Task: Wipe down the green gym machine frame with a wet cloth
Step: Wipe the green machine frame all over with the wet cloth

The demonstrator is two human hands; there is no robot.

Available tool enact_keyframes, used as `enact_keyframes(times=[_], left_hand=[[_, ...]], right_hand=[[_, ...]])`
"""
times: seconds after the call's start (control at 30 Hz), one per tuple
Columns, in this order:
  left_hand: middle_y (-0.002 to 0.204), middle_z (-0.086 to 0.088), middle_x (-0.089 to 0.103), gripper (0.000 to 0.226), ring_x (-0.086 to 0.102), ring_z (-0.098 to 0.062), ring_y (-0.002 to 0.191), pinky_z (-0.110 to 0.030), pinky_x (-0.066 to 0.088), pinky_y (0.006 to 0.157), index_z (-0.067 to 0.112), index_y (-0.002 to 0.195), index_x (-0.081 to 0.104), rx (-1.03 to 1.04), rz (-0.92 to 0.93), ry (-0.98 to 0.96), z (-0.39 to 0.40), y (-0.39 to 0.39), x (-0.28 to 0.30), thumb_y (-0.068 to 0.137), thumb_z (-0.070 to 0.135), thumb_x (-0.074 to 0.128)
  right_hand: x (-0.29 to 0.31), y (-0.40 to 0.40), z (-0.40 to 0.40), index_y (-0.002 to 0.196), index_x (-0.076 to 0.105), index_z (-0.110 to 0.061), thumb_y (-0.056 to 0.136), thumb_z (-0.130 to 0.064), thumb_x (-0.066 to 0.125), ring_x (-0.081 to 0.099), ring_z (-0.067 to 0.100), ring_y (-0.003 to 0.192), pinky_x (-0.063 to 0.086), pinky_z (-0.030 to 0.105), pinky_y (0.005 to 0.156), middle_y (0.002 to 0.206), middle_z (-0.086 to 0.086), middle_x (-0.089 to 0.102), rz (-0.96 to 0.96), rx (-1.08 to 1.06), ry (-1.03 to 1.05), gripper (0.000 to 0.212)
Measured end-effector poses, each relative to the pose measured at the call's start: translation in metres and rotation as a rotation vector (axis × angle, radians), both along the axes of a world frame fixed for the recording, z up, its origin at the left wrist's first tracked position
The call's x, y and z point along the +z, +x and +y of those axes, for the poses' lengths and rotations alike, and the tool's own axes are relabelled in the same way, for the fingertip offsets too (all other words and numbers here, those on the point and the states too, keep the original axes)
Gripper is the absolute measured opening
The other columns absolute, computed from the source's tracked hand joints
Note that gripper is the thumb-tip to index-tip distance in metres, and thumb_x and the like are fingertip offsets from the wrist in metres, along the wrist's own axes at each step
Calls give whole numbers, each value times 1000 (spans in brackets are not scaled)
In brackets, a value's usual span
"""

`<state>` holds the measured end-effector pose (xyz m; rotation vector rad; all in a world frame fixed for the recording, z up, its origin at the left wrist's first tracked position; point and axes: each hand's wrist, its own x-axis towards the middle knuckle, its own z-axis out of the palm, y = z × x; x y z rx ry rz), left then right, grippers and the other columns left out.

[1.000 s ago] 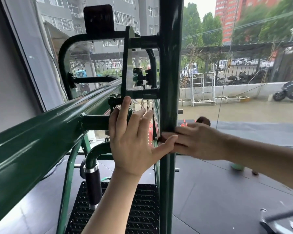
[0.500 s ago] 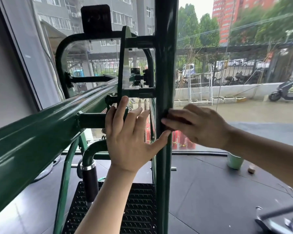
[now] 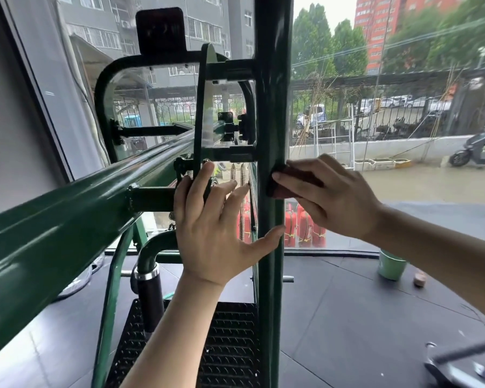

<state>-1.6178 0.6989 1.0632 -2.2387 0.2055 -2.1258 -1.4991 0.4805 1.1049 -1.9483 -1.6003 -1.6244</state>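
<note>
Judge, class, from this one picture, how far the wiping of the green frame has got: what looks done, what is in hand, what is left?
Done: cannot be told; no wet streaks show on the paint. In hand: the right hand presses a dark cloth against the upright post, while the left hand rests open on the frame. Left: likely the sloping beam and curved bar.

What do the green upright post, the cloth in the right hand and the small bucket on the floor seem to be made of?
Green post: probably steel tube with glossy paint; it shows soft reflections and smooth rounded edges.
Cloth: dark reddish fabric, folded soft under the right hand; the weave is too blurred to tell.
Bucket: likely plastic, pale green, thin-walled with a matte look.
</note>
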Motion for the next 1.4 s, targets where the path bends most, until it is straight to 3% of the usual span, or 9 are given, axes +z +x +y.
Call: enact_keyframes(times=[0.1,0.2,0.43,0.63,0.83,1.0,1.1,1.2,1.4], left_hand=[[108,-5,75,75,51,-34,138,-62,39,109,12,104,79,-24,14,7,0,-2,0,83,80,55],[108,-5,75,80,52,-35,137,-63,39,108,12,103,79,-34,20,16,0,-3,0,83,84,48],[107,-5,75,76,52,-33,135,-63,39,109,12,101,80,-7,0,24,2,1,-3,78,82,59],[105,-5,75,70,59,-36,128,-63,39,108,13,101,79,25,7,22,-1,0,-1,78,78,65],[104,-4,75,71,60,-34,124,-61,37,111,14,100,80,40,-5,24,-1,1,-2,77,79,65],[113,-5,74,68,62,-35,123,-61,34,113,15,103,80,82,44,15,-4,-3,2,79,77,65],[133,-13,67,68,49,-35,135,-61,27,121,13,116,77,108,125,17,-5,-11,-3,85,73,64],[157,-24,42,73,27,-37,150,-62,24,123,14,139,66,151,211,-45,-4,-21,-27,89,68,64],[165,-27,22,90,-2,-44,157,-64,13,126,17,156,45,227,327,-27,-4,-24,-50,90,76,59]], right_hand=[[-28,-1,2,139,67,-16,101,-12,60,61,32,91,57,38,62,128,15,68,-15,18,-122,39],[-20,5,-7,141,65,-21,101,-6,54,61,26,87,53,35,62,131,9,68,-215,-11,-374,44],[3,3,2,140,66,-17,102,-14,61,59,31,97,59,42,55,124,17,67,-44,-9,-38,39],[-23,4,-5,140,66,-18,96,-3,58,55,25,86,53,35,53,126,12,69,-184,-24,-342,47],[2,0,-2,143,63,-14,101,-11,61,61,34,98,58,43,52,122,18,65,-11,-23,-33,42],[-45,-6,-9,136,69,-11,93,-8,69,63,33,92,46,32,67,121,16,69,26,-1,-205,43],[-47,-9,-10,135,69,-12,95,-9,66,64,32,92,47,32,67,122,14,70,11,-1,-224,41],[-34,-15,1,139,67,-13,97,-11,64,64,34,102,56,38,56,123,16,67,74,5,-19,42],[-109,-16,15,137,68,-11,90,-6,70,56,31,100,56,38,59,132,12,50,90,53,-92,47]])
